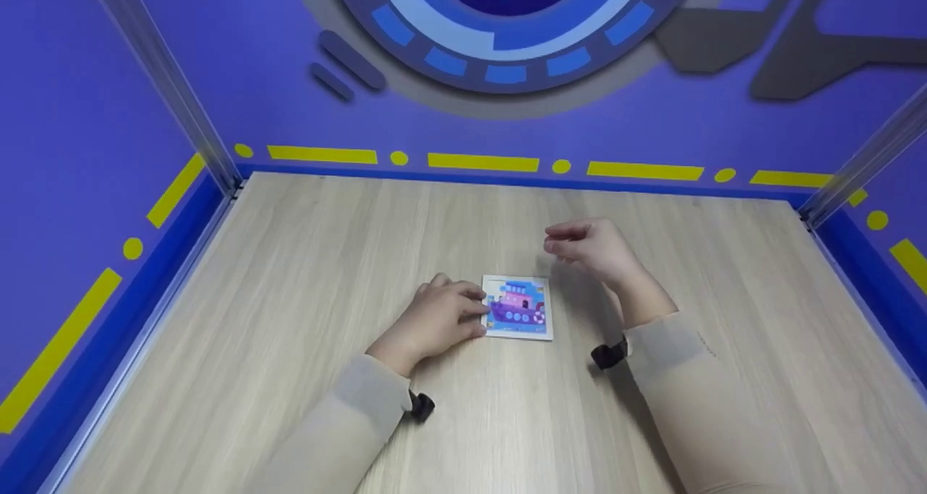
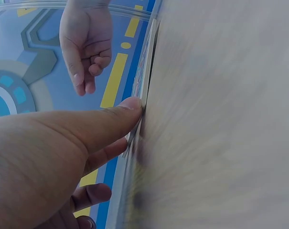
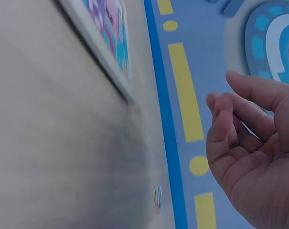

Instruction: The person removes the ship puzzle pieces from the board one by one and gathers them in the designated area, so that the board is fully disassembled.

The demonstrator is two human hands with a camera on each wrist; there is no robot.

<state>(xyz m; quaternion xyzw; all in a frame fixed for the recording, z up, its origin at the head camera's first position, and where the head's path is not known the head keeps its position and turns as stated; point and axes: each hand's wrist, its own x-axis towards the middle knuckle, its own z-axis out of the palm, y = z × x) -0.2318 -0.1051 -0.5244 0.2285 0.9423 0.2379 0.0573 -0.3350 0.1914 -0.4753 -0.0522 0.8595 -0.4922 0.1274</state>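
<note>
A small square picture puzzle (image 1: 518,309) lies flat on the table, with a pink and purple ship inside a white frame. A pale patch shows at the picture's upper left. My left hand (image 1: 442,316) rests beside it, thumb and fingertips touching its left edge. In the left wrist view the thumb (image 2: 113,124) lies straight against that edge. Above the table, up and right of the puzzle, is my right hand (image 1: 590,251). Its fingers are loosely bent, and the right wrist view shows nothing held in that hand (image 3: 251,152).
A small colourful piece (image 3: 157,196) lies on the table in the right wrist view, too blurred to identify. Blue walls with yellow marks (image 1: 483,162) enclose the wooden tabletop (image 1: 347,248) at the back and both sides. Metal posts (image 1: 174,81) stand at the corners.
</note>
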